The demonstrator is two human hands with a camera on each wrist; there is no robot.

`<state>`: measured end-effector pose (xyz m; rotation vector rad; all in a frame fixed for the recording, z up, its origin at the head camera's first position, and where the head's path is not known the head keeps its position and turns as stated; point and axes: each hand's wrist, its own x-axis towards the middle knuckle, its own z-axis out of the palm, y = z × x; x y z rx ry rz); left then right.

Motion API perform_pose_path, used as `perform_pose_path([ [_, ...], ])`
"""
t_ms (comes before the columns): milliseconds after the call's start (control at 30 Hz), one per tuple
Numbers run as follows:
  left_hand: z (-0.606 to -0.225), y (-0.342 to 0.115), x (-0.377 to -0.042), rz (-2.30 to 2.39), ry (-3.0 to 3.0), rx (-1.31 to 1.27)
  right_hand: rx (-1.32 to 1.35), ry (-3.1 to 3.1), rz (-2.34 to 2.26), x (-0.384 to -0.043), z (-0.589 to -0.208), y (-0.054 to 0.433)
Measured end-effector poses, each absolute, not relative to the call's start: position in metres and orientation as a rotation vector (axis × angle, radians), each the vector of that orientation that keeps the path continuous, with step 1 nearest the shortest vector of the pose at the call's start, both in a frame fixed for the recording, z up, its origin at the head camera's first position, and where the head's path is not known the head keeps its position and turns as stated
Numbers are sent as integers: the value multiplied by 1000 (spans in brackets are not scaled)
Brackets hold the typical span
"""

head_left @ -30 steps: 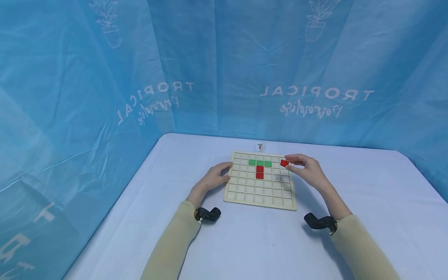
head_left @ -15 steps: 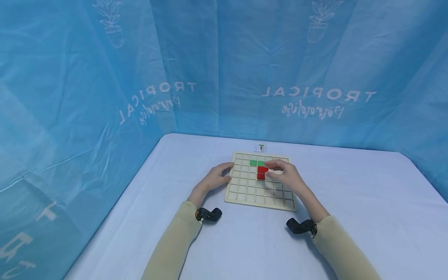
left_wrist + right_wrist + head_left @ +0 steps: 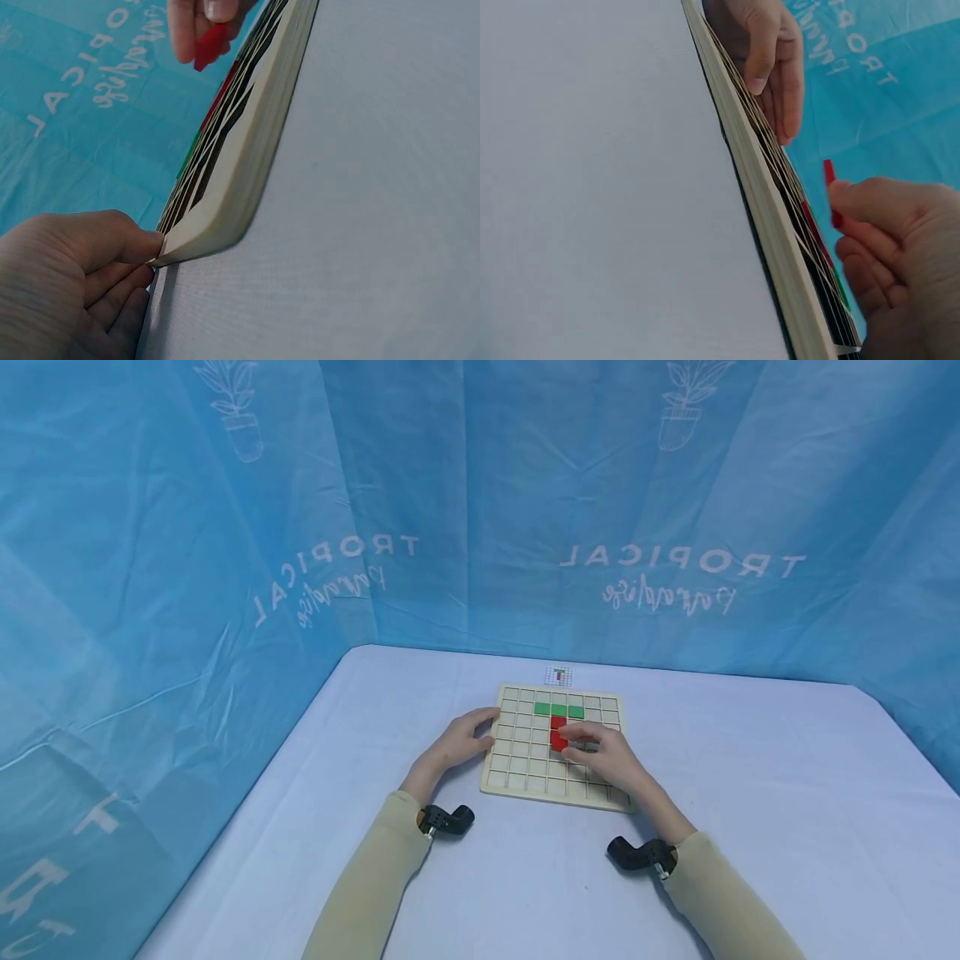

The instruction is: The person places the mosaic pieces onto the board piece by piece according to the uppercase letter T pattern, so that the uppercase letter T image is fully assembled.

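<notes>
A pale wooden grid board lies on the table. Three green tiles form a row in its upper part, and a column of red runs down beneath the middle one. My right hand pinches a red tile between thumb and fingers, tilted and raised over the board just below that column. My left hand rests against the board's left edge, thumb and fingers spread along it, touching the rim. In the left wrist view the thumb meets the rim near a corner.
A small printed pattern card lies just behind the board, showing a similar T shape. The white tablecloth surrounds the board. A blue printed curtain hangs behind the table and along its left side.
My right hand has carried the red tile from the board's upper right to the left, then slightly down below the red column. The left hand has stayed at the edge.
</notes>
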<state>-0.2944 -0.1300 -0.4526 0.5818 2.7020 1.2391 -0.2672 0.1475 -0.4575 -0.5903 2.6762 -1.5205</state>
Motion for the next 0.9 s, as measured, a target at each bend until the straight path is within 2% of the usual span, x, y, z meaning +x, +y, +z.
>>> perform_pose_path([
  [600, -460, -131, -297, 1242, 2711, 531, -903, 2842, -1369, -269, -472, 144],
  [767, -459, -130, -297, 1238, 2718, 522, -917, 2842, -1370, -269, -473, 145],
  [900, -459, -130, -297, 1226, 2724, 518, -825, 2797, -1440, -268, -470, 146],
])
